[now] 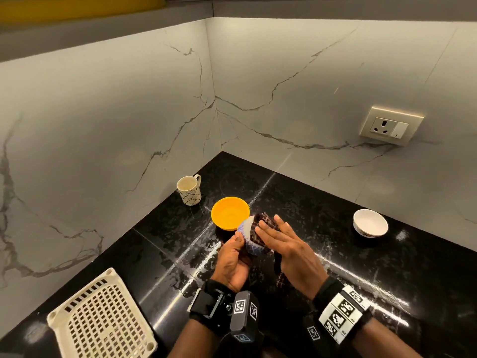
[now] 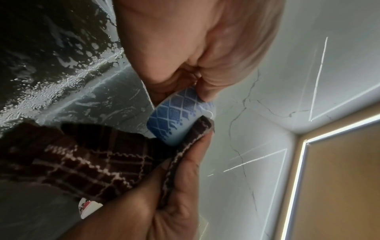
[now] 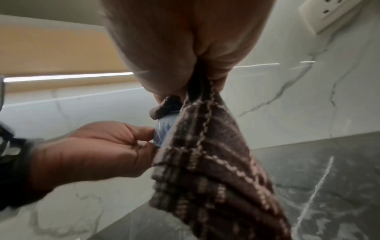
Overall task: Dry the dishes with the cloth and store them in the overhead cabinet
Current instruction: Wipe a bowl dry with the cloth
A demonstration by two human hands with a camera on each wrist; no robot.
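Observation:
Over the black counter, my left hand (image 1: pixel 236 250) grips a small white cup with a blue diamond pattern (image 1: pixel 248 237), tilted on its side. In the left wrist view the thumb and fingers curl round the cup (image 2: pixel 176 120). My right hand (image 1: pixel 277 240) lays straight fingers on a dark brown checked cloth (image 1: pixel 265 224) and presses it against the cup's mouth. The cloth (image 3: pixel 216 154) is pinched at the thumb and hangs below the palm. A yellow bowl (image 1: pixel 229 213), a patterned mug (image 1: pixel 189 189) and a white bowl (image 1: pixel 370 223) stand on the counter.
A cream perforated drain basket (image 1: pixel 103 316) lies at the near left edge. The black counter (image 1: pixel 309 202) is wet and meets marble walls in a corner. A wall socket (image 1: pixel 389 126) sits at the right. A yellow cabinet underside (image 1: pixel 77 9) shows at the top left.

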